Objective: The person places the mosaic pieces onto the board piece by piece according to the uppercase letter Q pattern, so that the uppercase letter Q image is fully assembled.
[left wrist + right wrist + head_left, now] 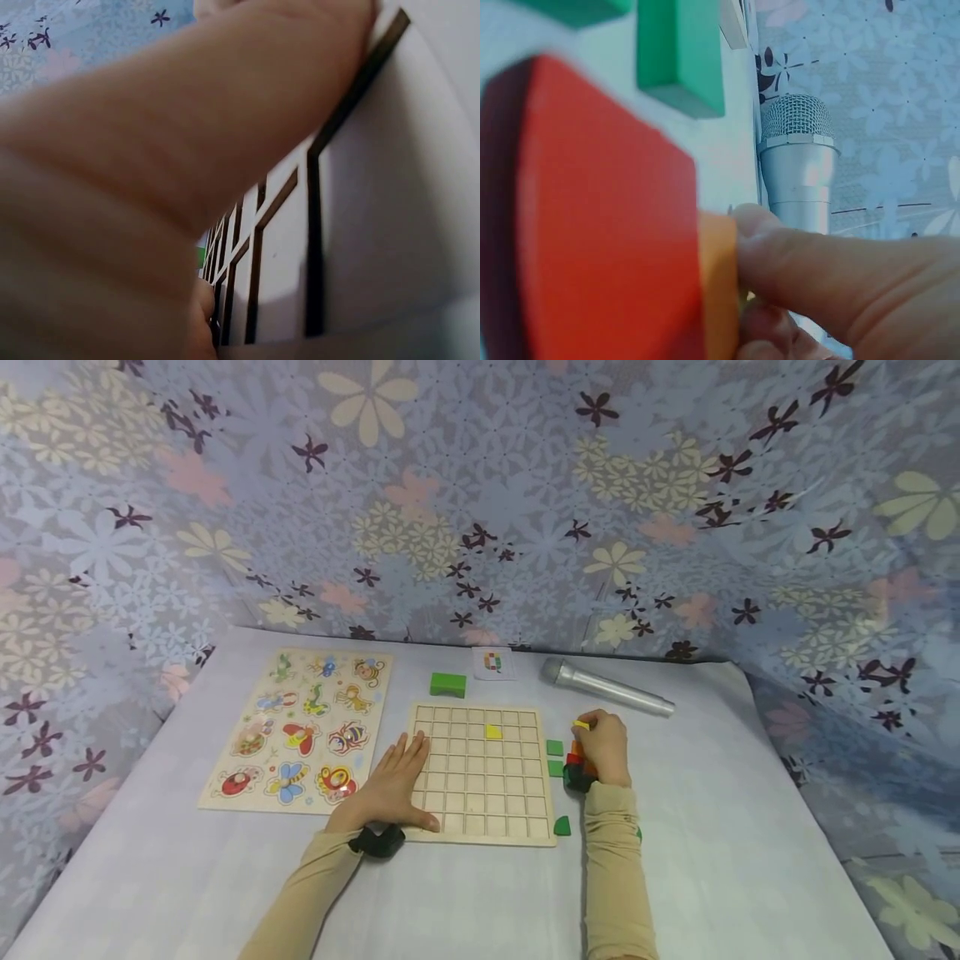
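Note:
On the left side of a square wooden grid board (477, 802), my left hand (393, 781) rests with its fingers spread. One yellow piece (493, 732) with a curved edge sits in a cell in the board's upper part. To the right of the board, my right hand (604, 745) pinches a small yellow piece (581, 725) between thumb and fingers. Just below those fingers are an orange piece (718, 277) and a red piece (615, 217), partly hidden by the wrist camera in the head view.
Green pieces (555, 747) lie along the board's right edge, with a rounded green piece (562, 826) lower down. Behind the board are a green block (447, 685) and a pattern card (492, 663). A silver microphone (611, 686) lies back right; an insect puzzle board (300, 731) lies left.

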The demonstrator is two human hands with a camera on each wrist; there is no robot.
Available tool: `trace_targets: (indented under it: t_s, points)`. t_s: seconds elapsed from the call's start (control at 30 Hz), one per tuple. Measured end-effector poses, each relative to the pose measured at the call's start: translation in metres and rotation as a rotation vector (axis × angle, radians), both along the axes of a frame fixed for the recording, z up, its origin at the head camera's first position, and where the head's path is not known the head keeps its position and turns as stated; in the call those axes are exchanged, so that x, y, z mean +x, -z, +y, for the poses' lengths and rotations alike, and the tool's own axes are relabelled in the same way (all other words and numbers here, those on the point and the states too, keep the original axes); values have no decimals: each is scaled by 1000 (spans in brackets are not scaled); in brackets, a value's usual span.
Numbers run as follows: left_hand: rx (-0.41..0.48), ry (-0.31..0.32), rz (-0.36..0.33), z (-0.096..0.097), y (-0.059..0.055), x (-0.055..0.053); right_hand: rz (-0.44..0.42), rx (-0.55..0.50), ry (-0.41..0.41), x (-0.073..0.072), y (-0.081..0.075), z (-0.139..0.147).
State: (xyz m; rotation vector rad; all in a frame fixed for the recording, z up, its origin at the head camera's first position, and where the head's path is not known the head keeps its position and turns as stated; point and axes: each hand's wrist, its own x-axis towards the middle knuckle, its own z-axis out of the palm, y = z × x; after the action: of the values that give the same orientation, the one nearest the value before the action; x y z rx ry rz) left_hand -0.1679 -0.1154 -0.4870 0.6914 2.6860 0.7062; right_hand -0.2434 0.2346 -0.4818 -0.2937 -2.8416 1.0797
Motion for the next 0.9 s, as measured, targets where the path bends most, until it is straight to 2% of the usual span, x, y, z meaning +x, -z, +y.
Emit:
trace_targets:
  t_s: [0.17,0.37,0.67,0.8,0.9]
  points:
    - [1,-3,9,0,2,1,-19,-31,24,4,-3,-3]
    - [11,-2,2,0,1,1,-48,-215,-61,7,-8,-21]
    - [6,7,-22,1,-1,0,-95,-368,-226,5,-13,-77]
    - [4,-7,-30,0,-3,0,-115,-391,-250,5,-12,-104]
    - [10,-12,-30,0,-3,0,-91,-371,-261,7,-10,-122]
